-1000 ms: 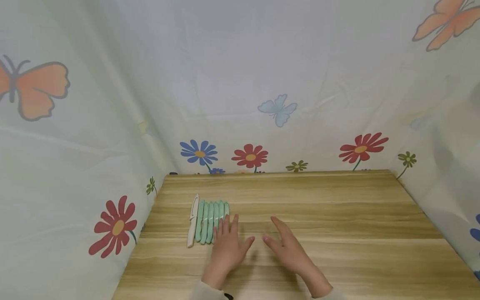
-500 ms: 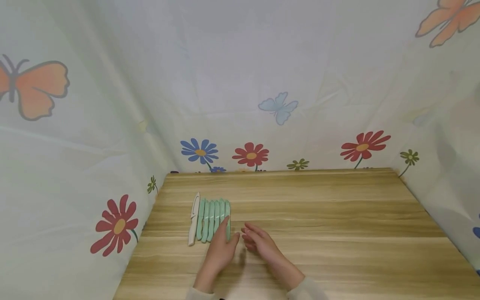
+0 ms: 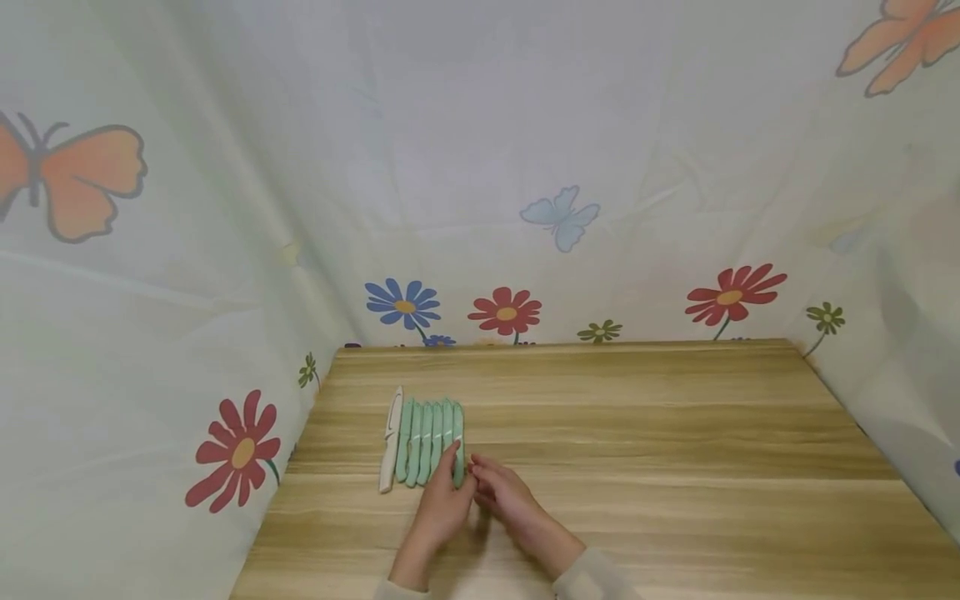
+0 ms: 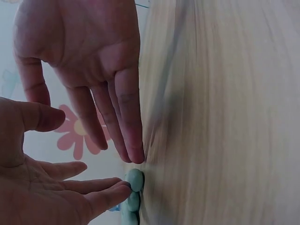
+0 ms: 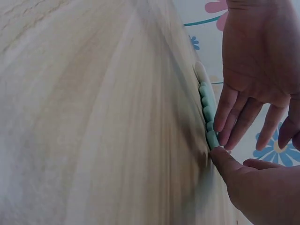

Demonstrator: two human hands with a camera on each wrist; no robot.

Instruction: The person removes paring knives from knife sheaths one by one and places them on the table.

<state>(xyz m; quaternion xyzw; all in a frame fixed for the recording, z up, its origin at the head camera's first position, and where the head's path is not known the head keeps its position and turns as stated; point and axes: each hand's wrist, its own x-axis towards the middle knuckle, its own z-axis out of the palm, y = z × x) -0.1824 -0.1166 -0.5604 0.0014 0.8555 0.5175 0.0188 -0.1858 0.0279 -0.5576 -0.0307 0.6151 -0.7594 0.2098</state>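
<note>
Several mint-green knives [image 3: 427,433] lie side by side in a row at the left of the table, with a white knife [image 3: 390,442] at the row's left end. My left hand [image 3: 445,504] is at the near right end of the row, its straight fingers at the rounded green handle ends [image 4: 135,180] in the left wrist view. Close beside it, palm facing the left, is my right hand [image 3: 517,508]. In the right wrist view, a fingertip of the right hand [image 5: 262,190] meets the endmost green handle [image 5: 212,138]. Neither hand grips anything. The left hand hides part of the nearest handles.
The wood-grain table [image 3: 637,433] stretches far to the right of the hands. A pale sheet [image 3: 465,167] printed with flowers and butterflies stands along its back and sides.
Both hands have drawn together at the right end of the knife row. The right hand has moved left, and the left hand has turned from palm-down to on edge. The knives look nearly unmoved.
</note>
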